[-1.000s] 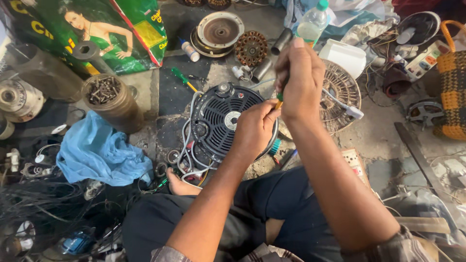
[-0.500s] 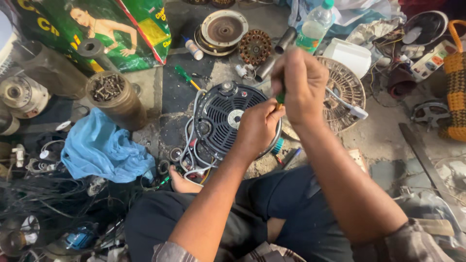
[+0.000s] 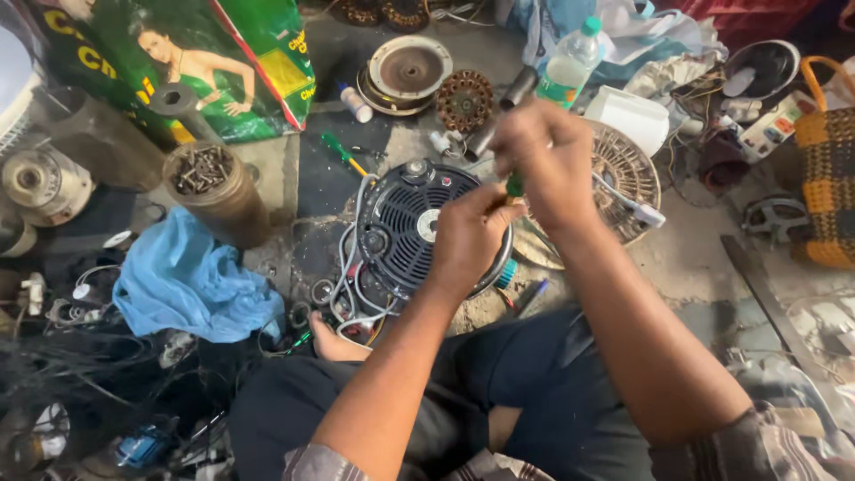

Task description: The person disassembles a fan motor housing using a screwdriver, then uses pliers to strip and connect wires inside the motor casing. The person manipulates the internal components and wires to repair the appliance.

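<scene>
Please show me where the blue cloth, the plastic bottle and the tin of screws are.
blue cloth (image 3: 191, 285), head view, middle of the folds.
plastic bottle (image 3: 565, 71), head view, on its label.
tin of screws (image 3: 224, 200), head view, side wall.

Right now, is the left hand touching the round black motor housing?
Touching. The head view shows the left hand pressed onto the right rim of the round black motor housing, with no gap visible.

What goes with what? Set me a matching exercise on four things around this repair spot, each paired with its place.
Things:
1. blue cloth
2. plastic bottle
3. tin of screws
4. woven basket

Places:
A. far right edge
B. top, beyond the right hand
C. just above the blue cloth
D. left of the black motor housing, on the floor

Pairs: 1-D, 2-B, 3-C, 4-A
</scene>
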